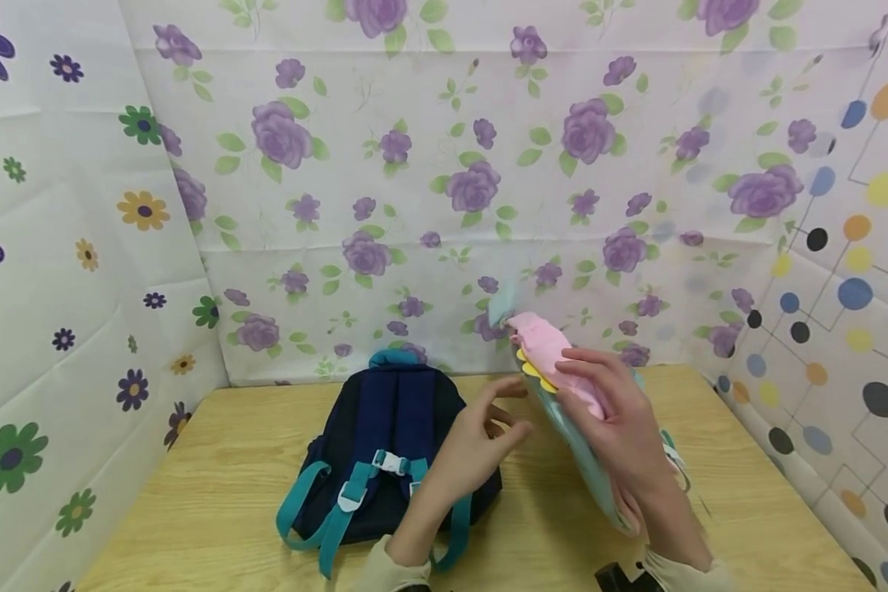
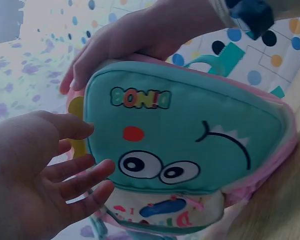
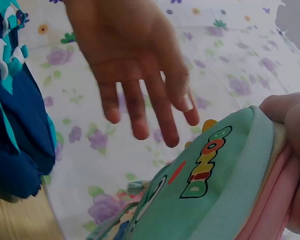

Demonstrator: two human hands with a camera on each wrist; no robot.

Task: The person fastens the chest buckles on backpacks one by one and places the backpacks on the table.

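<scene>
A small mint-green and pink dinosaur backpack is held tilted above the right part of the table. "DINO" lettering, two cartoon eyes and a mouth mark its front. My right hand grips its pink side, fingers over the edge by the yellow scallops. Close to the green front, my left hand has its fingers spread and loosely bent, holding nothing. The right wrist view shows a gap between the left fingers and the bag. A navy backpack lies straps-up left of centre, beside my left forearm.
Teal straps and white buckles of the navy backpack spread over the wooden table. Behind the table hangs a floral sheet. Patterned sheets close off the left and right sides. A dark strap piece shows by the right wrist.
</scene>
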